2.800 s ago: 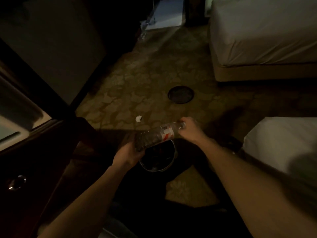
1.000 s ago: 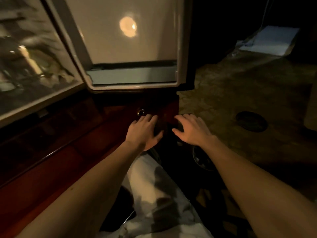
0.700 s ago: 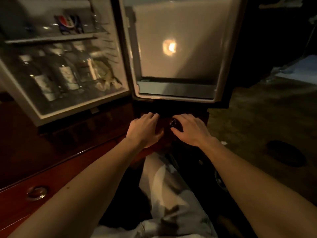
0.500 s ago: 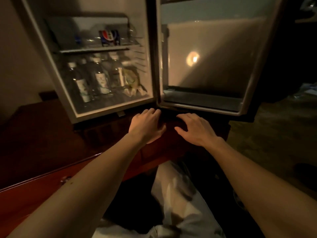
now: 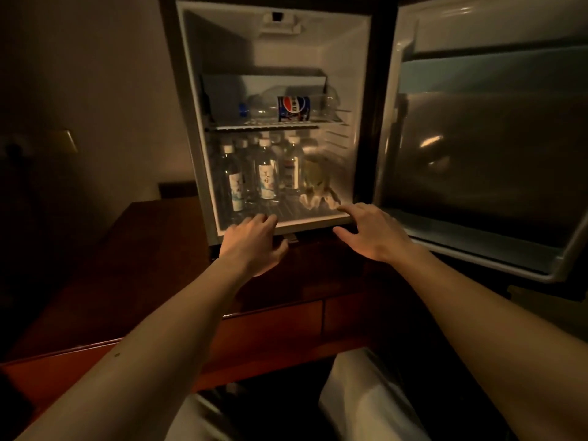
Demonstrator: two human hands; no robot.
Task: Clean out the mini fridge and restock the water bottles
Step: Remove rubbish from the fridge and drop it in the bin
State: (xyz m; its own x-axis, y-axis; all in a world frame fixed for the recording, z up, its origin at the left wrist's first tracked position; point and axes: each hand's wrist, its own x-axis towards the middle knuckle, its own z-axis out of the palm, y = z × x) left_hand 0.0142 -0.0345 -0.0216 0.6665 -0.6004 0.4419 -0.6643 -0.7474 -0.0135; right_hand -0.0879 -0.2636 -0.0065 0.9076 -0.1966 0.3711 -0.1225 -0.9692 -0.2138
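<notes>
Head view: empty hands (image 5: 254,240) reach toward open mini fridge (image 5: 359,90).

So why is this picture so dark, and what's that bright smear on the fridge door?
Head view: the room is dim and warm-toned, with the mini fridge interior the brightest area; the smear on the open door is a soft glare reflection. The wide lens bows the door's edges. The water bottles look hazy, their labels unreadable, while both forearms fall into shadow.

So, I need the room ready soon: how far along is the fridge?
Done: fridge door is open. In hand: nothing; both the left hand and right hand reach in empty. Left: crumpled wrapper, Pepsi bottle; water bottles to sort.
</notes>
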